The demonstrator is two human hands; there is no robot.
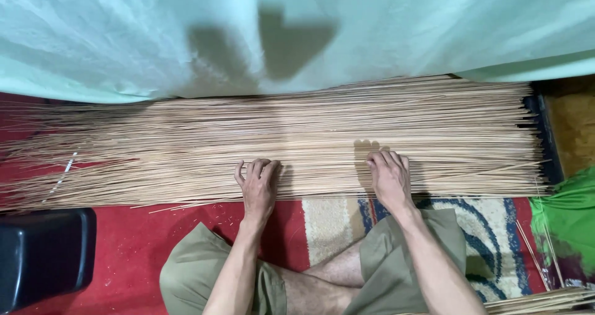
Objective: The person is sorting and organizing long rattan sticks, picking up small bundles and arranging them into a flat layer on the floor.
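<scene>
At six o'clock of the thin-stick bed (322,141), left hand (259,188) and right hand (389,181) press flat, fingers spread, gripping nothing; uneven pressure could scatter loose front sticks onto the red rug (142,240).

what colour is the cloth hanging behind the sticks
Pale mint green cloth, plain with no pattern, seen in the head view behind the tan sticks.

Two hands, left hand (259,188) and right hand (389,180), press on one wide layer of thin sticks (310,141). The sticks are too many to count. One black box (43,253) sits nearby.
</scene>
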